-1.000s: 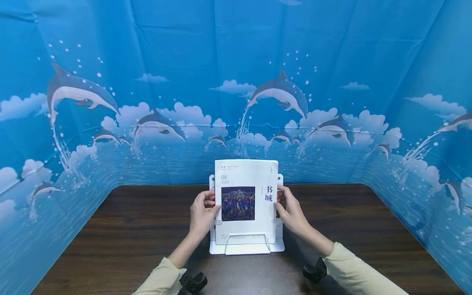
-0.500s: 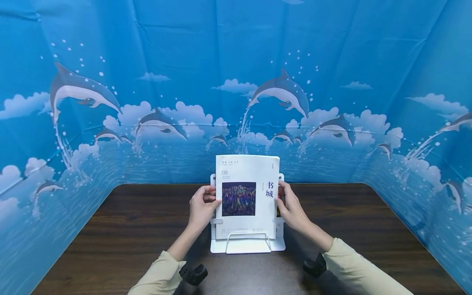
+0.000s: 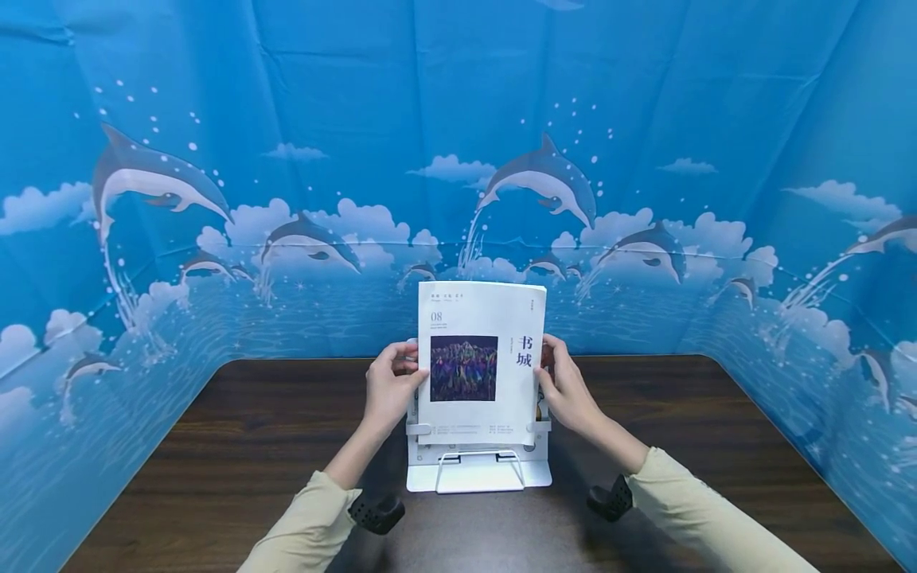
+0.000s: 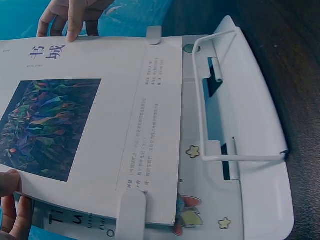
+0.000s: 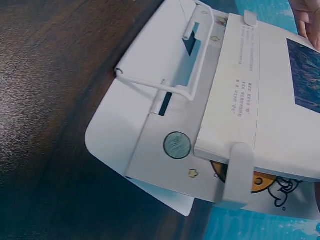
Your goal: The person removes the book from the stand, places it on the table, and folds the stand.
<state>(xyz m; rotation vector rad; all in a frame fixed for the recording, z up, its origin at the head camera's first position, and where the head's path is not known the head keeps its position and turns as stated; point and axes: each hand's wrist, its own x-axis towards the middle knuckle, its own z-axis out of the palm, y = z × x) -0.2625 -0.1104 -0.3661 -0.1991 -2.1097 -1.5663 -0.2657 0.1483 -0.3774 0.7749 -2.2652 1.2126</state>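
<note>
A white magazine (image 3: 466, 426) with a dark, colourful picture on its cover stands upright before a white book stand (image 3: 423, 476). My left hand (image 3: 390, 386) pinches its left edge, thumb in front and fingers behind. On the opposite edge my right hand (image 3: 569, 390) grips it the same way. The magazine's bottom edge is above the stand's wire rest (image 4: 202, 115), and a strip of the printed back plate (image 5: 145, 165) shows between them. Side clips (image 4: 131, 215) of the stand overlap the magazine's lower front at both edges.
The stand is on a dark wooden table (image 3: 236, 446). Behind and at both sides hangs a blue curtain (image 3: 344, 119) with dolphins. Black wrist devices (image 3: 377, 513) are worn below the cream sleeves (image 3: 308, 517).
Both hands have raised the magazine, so its bottom edge has come up from behind the wire rest. The stand keeps its place on the table.
</note>
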